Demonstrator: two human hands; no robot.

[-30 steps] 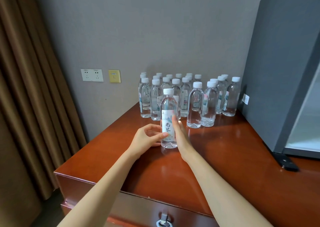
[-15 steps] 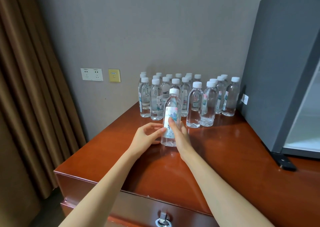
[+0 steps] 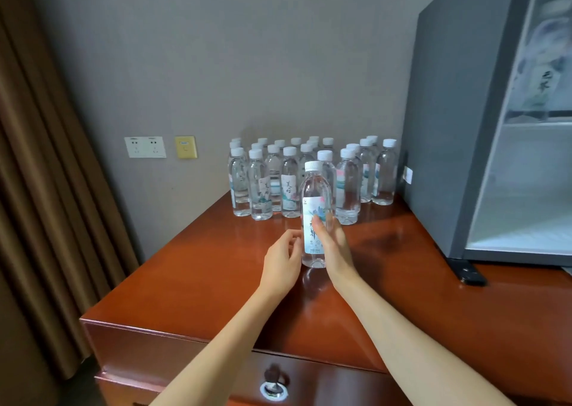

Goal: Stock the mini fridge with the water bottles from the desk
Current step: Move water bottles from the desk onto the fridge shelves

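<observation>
Desk point(image 3: 201, 281) middle: bottle point(image 3: 315, 188) in right hand point(image 3: 335, 247)

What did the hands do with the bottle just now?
The right hand took hold of the front bottle and moved it slightly right, toward the fridge. The left hand came off it. The other bottles stayed put.

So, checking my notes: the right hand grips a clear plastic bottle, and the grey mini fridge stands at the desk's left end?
No: the head view shows the grey mini fridge at the right end of the red-brown wooden desk. The right hand grips the clear plastic bottle.
</observation>
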